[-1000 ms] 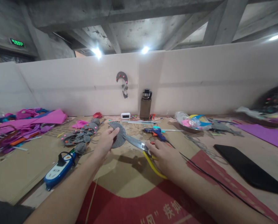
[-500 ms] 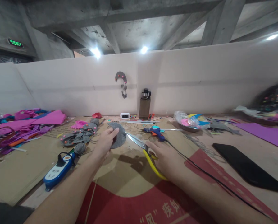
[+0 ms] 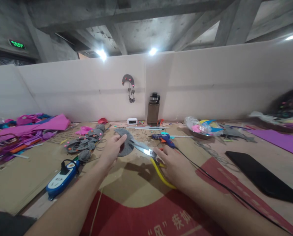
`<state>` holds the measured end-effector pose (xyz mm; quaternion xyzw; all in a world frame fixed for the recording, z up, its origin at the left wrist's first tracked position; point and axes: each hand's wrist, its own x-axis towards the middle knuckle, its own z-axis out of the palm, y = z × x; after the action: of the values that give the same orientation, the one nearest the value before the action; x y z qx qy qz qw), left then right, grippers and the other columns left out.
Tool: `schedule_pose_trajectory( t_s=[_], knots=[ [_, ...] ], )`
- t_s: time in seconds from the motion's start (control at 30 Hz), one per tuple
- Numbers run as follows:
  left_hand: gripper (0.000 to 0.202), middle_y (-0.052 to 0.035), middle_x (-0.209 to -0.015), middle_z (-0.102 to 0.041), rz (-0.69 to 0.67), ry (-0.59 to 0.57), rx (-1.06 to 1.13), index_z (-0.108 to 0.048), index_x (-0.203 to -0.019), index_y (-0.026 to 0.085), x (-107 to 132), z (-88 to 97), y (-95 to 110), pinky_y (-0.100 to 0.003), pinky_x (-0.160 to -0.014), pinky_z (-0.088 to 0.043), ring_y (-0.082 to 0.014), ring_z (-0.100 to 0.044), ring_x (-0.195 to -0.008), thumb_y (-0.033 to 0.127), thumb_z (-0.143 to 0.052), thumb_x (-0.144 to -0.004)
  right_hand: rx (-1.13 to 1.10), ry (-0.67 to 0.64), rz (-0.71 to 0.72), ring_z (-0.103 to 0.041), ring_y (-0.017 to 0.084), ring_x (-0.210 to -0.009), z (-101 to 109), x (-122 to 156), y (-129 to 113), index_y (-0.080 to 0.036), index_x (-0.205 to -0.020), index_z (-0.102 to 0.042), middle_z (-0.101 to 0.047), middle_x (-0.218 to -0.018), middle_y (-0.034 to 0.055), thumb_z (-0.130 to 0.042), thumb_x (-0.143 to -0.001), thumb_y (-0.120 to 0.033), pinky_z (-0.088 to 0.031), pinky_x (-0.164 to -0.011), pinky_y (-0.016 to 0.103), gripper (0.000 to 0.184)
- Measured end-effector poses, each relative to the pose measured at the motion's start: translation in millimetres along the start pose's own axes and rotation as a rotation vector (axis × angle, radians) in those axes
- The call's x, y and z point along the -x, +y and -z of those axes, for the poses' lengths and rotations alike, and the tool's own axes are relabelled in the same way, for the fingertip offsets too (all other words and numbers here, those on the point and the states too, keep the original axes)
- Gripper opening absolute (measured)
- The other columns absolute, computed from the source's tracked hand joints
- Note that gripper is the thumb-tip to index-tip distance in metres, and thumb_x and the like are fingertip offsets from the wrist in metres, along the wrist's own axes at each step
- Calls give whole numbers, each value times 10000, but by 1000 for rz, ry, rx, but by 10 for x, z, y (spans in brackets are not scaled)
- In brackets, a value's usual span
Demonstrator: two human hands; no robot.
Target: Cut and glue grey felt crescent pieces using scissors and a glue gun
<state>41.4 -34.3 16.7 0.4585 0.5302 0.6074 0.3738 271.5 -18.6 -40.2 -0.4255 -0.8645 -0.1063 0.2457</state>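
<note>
My left hand [image 3: 112,148] pinches a grey felt crescent [image 3: 127,146] by its inner edge, above the cardboard. Scissors with yellow handles [image 3: 158,172] are gripped in my right hand [image 3: 172,162]. Their metal blades point left and stand apart a little at the crescent's right edge. Just beyond my right hand lies a blue and orange glue gun [image 3: 167,140], its black cord running off to the lower right. On the wall hangs a finished-looking grey crescent [image 3: 128,79] with pink dots and dangling small pieces.
A blue and white power strip [image 3: 63,182] and grey felt pieces with pink beads [image 3: 83,141] lie at left, before a heap of purple and pink felt [image 3: 38,129]. A brown bottle [image 3: 153,113] and a small white clock [image 3: 132,121] stand at the back. A black phone-like slab [image 3: 261,175] lies right.
The scissor blades have opened and now reach around the crescent's right edge. Both hands stay nearly in place; the view has shifted slightly.
</note>
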Motion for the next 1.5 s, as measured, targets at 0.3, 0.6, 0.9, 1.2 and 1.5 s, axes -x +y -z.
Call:
schedule_pose_trajectory(
  t_s=[0.3,0.6,0.9,1.2,1.5],
  knots=[
    [411,55,-465,-425,-43,4,-3,-523,-575,163,18,-30,-15,-210,-418,-227,-65,-344,-411,503,-751,-604,18,-99,-2,-593,169,-810,68,-3,-52,-282,-1208,-545,-619,-999,58,-501,-867,-236,-317,-585,252,347],
    [391,63,-465,-418,-14,4,39,-502,-573,168,27,-47,-1,-207,-437,-279,-72,-377,-424,459,-761,-610,-171,-114,-19,-610,172,-790,-26,19,-39,-263,-1177,-577,-648,-963,44,-500,-860,-212,-342,-642,257,329],
    [362,22,-622,-597,-8,15,116,-627,-727,156,-1,-20,-12,-209,-529,-385,-94,-494,-530,460,-773,-596,-116,-85,-32,-603,165,-797,13,6,-68,-273,-1198,-552,-608,-993,50,-500,-872,-259,-315,-590,247,331],
    [395,56,-501,-474,-23,53,56,-558,-618,156,39,-41,5,-201,-438,-251,-62,-352,-432,490,-767,-589,-44,-77,4,-582,178,-827,24,19,-83,-276,-1191,-544,-580,-1029,66,-509,-860,-256,-309,-594,253,333],
    [343,26,-566,-546,-38,38,37,-572,-640,158,24,-19,-46,-219,-496,-331,-95,-445,-499,459,-737,-632,80,19,99,-563,172,-777,59,19,-60,-254,-1174,-578,-621,-970,66,-500,-862,-229,-277,-592,273,323]
  ],
)
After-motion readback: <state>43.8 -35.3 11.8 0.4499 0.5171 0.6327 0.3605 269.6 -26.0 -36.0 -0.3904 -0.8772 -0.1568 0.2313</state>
